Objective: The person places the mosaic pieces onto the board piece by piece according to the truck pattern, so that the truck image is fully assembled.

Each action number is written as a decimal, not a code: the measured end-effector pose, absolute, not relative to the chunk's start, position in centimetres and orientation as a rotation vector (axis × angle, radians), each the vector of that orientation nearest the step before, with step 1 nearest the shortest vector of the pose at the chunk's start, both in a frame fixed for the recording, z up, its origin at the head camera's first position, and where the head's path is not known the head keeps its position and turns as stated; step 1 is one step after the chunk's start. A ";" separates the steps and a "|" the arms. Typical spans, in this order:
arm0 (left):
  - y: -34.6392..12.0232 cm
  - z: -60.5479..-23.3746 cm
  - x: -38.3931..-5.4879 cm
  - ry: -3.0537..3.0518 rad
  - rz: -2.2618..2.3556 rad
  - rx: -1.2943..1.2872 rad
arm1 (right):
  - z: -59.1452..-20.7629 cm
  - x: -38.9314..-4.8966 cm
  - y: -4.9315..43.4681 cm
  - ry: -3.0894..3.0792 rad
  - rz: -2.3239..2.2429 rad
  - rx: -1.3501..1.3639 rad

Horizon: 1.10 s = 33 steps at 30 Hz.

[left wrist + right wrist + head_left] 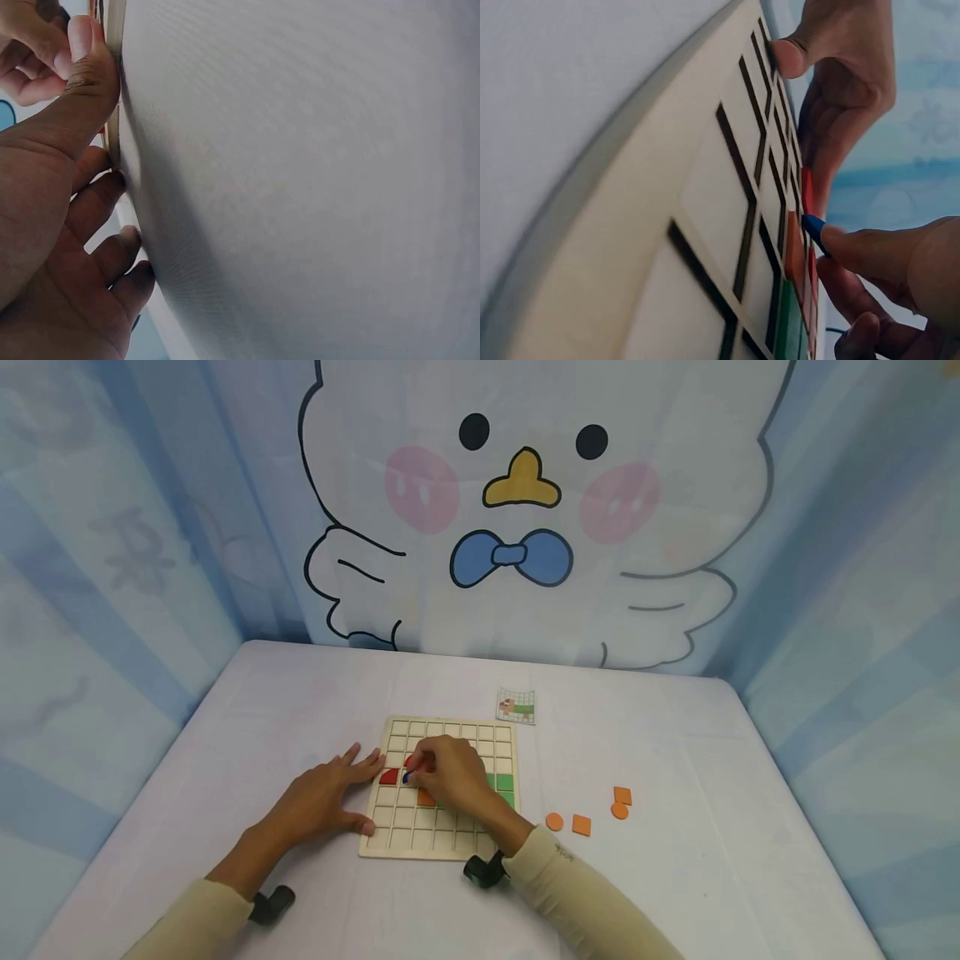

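A wooden grid board lies on the table, with red, orange and green flat pieces in some of its squares. Between thumb and forefinger, my right hand pinches a small blue piece over the board's left part. In the right wrist view the blue piece stands tilted, its tip at the board's surface. My left hand rests at the board's left edge with fingers spread and thumb touching the rim. The right hand covers several middle squares in the head view.
To the right of the board lie loose orange pieces: two circles and two squares. A small picture card with a gridded figure sits behind the board's far right corner. A printed curtain hangs behind the white table.
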<state>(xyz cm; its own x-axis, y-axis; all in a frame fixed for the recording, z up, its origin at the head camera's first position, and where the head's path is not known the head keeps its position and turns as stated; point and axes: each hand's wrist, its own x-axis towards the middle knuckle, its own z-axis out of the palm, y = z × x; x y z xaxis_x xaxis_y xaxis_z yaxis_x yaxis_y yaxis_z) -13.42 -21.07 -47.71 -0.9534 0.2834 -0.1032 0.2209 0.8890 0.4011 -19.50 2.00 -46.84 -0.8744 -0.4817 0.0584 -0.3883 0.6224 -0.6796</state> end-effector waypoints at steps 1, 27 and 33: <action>-21.1 -47.7 -13.4 2.901 0.587 0.397 | -46.9 -19.5 1.9 2.718 -1.076 -0.730; -20.9 -47.7 -13.3 2.895 0.589 0.395 | -47.1 -19.1 2.0 2.779 -1.110 -0.760; -20.8 -47.7 -13.5 2.877 0.573 0.356 | -46.4 -18.4 3.5 2.790 -1.161 -0.744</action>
<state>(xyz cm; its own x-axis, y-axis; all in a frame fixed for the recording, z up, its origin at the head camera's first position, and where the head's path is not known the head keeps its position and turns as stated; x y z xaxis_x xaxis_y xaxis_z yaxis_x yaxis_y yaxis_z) -13.54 -20.81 -47.72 -0.9540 0.2683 -0.1339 0.1965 0.8966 0.3968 -18.43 3.46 -46.45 -0.8853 -0.4394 0.1519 -0.4175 0.6076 -0.6756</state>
